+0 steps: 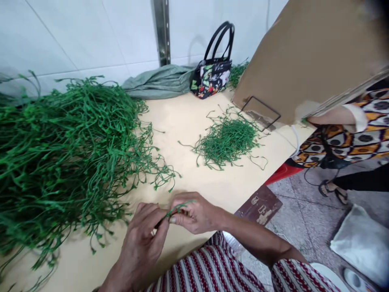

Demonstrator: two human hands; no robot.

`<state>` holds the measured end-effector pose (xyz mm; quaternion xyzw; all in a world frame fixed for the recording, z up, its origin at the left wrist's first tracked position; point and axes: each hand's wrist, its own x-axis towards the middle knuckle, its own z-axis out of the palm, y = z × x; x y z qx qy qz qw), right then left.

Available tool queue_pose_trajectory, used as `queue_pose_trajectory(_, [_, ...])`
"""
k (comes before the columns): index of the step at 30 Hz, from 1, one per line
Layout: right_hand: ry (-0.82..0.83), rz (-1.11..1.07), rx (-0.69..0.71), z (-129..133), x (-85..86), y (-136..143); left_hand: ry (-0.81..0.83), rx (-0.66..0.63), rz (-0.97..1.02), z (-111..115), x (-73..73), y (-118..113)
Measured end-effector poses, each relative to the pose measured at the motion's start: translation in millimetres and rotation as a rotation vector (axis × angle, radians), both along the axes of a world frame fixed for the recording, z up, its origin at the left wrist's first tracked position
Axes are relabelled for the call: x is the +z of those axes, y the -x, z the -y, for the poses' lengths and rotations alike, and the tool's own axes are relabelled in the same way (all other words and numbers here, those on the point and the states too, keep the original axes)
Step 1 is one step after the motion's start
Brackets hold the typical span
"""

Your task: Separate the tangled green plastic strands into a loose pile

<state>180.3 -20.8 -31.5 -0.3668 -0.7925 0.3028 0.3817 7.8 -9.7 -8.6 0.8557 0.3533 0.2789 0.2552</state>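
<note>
Green strand (181, 205) pinched in my fingertips, nearer me than small pile (231, 140), apart from it. My left hand (141, 233): grip closed on strand. My right hand (199, 213): grip closed on strand too, thumb beside left fingertips. Big green heap (69, 150) left of small pile, on same table (179, 117). Floral bag (212, 78) beyond small pile.

One head-worn view: I look from above the table's (170, 117) near edge, close in, forward and down, wall (91, 36) beyond.
</note>
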Motion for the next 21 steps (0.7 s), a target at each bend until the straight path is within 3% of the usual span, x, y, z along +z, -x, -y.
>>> queue_pose_trajectory(4, [0.198,-0.016,0.22,1,6.2,-8,0.129,-0.104,-0.043,1,6.5,-3])
queue_pose_trajectory(9, [0.43,-0.119,0.388,4,5.0,-10,0.504,-0.188,0.187,3,8.8,-7])
queue_pose_trajectory(17, [0.616,-0.362,0.302,13,-3.9,-5,0.738,-0.119,0.487,5,-2.1,-3])
queue_pose_trajectory(19, [0.572,-0.347,0.227,10,0.8,-12,0.798,-0.085,0.504,3,-2.5,1])
queue_pose_trajectory(21, [0.421,-0.205,0.083,3,8.2,-29,0.84,-0.075,0.497,0,-1.6,3])
